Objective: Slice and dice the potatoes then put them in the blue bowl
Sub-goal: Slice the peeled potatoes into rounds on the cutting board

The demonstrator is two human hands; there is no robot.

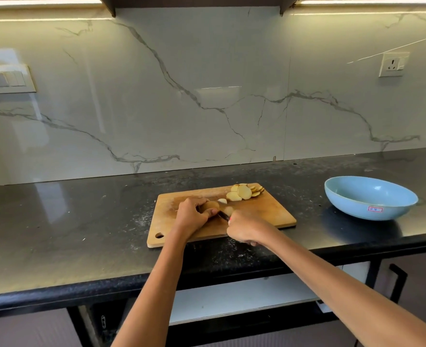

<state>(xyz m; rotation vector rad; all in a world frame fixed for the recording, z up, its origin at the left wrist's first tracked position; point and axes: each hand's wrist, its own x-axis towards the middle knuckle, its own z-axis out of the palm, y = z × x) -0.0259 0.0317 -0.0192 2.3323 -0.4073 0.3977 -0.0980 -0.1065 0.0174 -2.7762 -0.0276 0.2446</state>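
Head view. Left hand (pixel 190 214) curled over potato (pixel 210 206) on wooden cutting board (pixel 277 211), fingers clamped around it. Right hand (pixel 244 227) closed on handle of knife (pixel 223 215), dark blade at cut face just beside left fingertips. Pile of potato slices (pixel 244 192) beyond the fingers, at board's far edge. Blue bowl (pixel 370 197) well apart to the right on black counter (pixel 81 221).

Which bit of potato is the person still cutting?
The uncut brown chunk gripped by the left hand, against the knife; the other pieces are flat pale slices piled at the board's far corner.
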